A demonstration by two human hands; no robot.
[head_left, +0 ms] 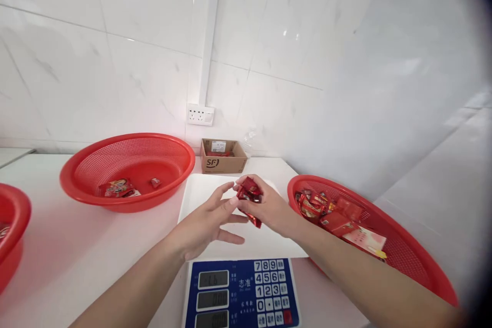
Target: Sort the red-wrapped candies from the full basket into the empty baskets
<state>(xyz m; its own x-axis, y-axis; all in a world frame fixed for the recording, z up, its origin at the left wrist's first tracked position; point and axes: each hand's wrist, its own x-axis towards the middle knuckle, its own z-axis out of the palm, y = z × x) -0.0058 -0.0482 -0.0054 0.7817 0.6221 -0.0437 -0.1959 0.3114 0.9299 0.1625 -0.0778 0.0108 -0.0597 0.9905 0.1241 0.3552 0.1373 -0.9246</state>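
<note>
My right hand [269,207] is closed around a bunch of small red wrapped candies [249,196], held just above the white weighing tray [200,192] of an electronic scale. My left hand [209,223] hovers beside it with fingers spread, its fingertips touching the candies. Both hands are over the middle of the tray. The scale's blue panel [242,292] with displays and number keys sits nearest me.
A red mesh basket [407,251] at the right holds several red packets and a pale envelope. Another red basket [126,169] at the left holds a few red packets. A third red basket [11,230] shows at the far left. A small cardboard box [223,156] stands against the tiled wall.
</note>
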